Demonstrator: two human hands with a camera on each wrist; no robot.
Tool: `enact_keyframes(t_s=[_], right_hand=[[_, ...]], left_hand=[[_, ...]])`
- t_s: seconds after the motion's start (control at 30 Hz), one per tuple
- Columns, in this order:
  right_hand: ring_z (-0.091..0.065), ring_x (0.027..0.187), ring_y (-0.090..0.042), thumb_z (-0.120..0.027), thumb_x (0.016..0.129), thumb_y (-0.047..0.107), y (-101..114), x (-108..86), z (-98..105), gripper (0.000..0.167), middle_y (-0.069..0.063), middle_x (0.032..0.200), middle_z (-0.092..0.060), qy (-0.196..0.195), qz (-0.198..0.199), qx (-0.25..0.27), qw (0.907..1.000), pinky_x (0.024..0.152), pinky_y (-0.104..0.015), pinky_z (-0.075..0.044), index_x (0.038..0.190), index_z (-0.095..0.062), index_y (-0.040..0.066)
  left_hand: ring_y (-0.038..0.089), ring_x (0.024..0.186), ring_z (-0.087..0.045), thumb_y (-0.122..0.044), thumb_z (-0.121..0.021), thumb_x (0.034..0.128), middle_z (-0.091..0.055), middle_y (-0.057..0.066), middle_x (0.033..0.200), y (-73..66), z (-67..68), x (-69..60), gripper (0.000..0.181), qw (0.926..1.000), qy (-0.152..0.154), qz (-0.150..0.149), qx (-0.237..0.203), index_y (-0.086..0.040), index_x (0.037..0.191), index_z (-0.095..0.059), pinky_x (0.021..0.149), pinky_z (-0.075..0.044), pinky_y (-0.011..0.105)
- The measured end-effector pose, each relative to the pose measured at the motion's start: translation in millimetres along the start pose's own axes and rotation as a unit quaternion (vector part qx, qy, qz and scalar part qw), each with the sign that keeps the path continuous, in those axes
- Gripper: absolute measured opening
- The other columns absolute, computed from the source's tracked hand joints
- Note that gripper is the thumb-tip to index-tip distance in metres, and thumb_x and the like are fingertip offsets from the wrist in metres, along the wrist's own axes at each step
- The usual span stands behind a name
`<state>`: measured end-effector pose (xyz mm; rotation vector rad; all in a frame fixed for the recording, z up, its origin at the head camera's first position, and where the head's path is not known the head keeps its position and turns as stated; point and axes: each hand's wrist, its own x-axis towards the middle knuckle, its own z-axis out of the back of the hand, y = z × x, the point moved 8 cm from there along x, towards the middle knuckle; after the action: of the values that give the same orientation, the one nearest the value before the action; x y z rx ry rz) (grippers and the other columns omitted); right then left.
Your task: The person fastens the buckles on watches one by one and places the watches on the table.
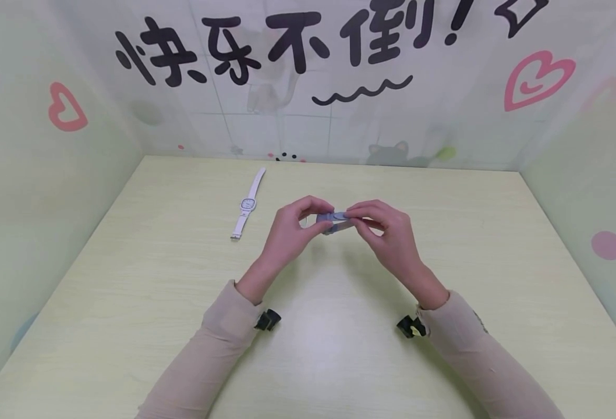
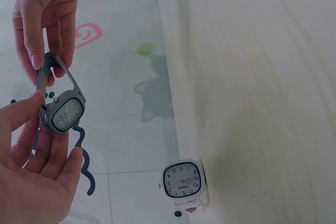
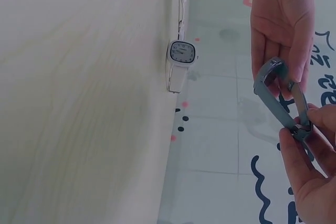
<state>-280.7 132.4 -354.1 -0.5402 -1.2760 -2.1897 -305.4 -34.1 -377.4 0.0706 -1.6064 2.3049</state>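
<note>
A blue-grey wristwatch (image 1: 334, 217) is held above the table between both hands, its strap bent into a loop. My left hand (image 1: 293, 228) pinches it at the case end between thumb and fingers. At the loop's other end, my right hand (image 1: 390, 234) pinches the strap between thumb and fingertips. The left wrist view shows the squarish watch face (image 2: 68, 115) beside the left fingers. In the right wrist view, the strap (image 3: 275, 109) runs between the two hands; the buckle's fastening is partly hidden by the right fingers.
A white wristwatch (image 1: 247, 204) lies stretched out, face up, on the pale wooden table (image 1: 182, 279), left of the hands. A printed cloth backdrop (image 1: 276, 128) stands behind the table and along both sides.
</note>
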Motion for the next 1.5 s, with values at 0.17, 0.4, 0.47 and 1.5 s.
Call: enact_keyframes(t_s=[0.17,0.4,0.47,1.5], right_hand=[[-0.072,0.096,-0.024,-0.069,0.089,-0.005,1.5,0.4,-2.4,0.015,-0.012,0.103,-0.074,0.006,0.005,-0.004,1.0000,0.081,-0.032,-0.061,0.101,-0.076,0.001],[-0.073,0.095,-0.024,-0.071,0.087,-0.005,2.7,0.6,-5.3,0.016,-0.012,0.103,-0.074,0.008,0.012,-0.010,0.9998,0.081,-0.033,-0.061,0.100,-0.076,0.001],[-0.073,0.096,-0.024,-0.071,0.088,-0.005,2.9,0.6,-6.4,0.016,-0.011,0.103,-0.074,0.012,0.013,-0.013,0.9998,0.081,-0.033,-0.061,0.101,-0.077,0.002],[-0.068,0.107,-0.025,-0.080,0.079,-0.002,3.1,-4.1,1.1,0.043,-0.014,0.119,-0.068,-0.011,0.023,0.024,0.9994,0.090,-0.028,-0.058,0.120,-0.068,-0.001]], left_hand=[[0.021,0.112,-0.067,-0.010,-0.075,0.0888,-0.074,0.007,0.111,-1.1,-1.2,-0.6,0.024,1.0000,0.000,0.000,0.009,-0.010,0.112,-0.070,0.112,-0.045,0.044],[0.022,0.109,-0.068,-0.009,-0.075,0.0880,-0.074,0.008,0.109,-1.4,-3.0,-1.6,0.023,1.0000,0.000,-0.004,0.008,-0.010,0.110,-0.070,0.111,-0.045,0.050],[0.021,0.106,-0.068,-0.010,-0.075,0.0883,-0.075,0.008,0.108,-1.8,-4.0,-1.9,0.022,0.9999,0.001,-0.009,0.004,-0.010,0.109,-0.070,0.109,-0.047,0.050],[0.019,0.095,-0.072,-0.017,-0.076,0.0890,-0.075,0.008,0.103,5.6,0.9,-0.5,0.020,0.9995,-0.008,0.019,-0.025,-0.009,0.107,-0.071,0.086,-0.058,0.033]])
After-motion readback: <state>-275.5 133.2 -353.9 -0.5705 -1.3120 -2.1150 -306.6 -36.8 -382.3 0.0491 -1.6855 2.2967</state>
